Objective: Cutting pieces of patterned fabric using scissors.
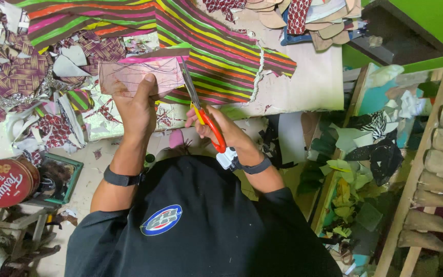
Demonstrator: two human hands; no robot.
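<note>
Lying beside scissors (203,110), pink sheet (139,76)

Bright green painted wall (437,25) upper right. Pale scuffed worktable (308,77) across top centre. Unpainted wooden rack (411,205) down right edge. Dusty pale floor (85,177) lower left.

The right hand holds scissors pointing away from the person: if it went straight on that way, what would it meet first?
Probably the striped cloth just past the scissors in the right hand; the blades already touch its edge, though depth is unclear.
</note>
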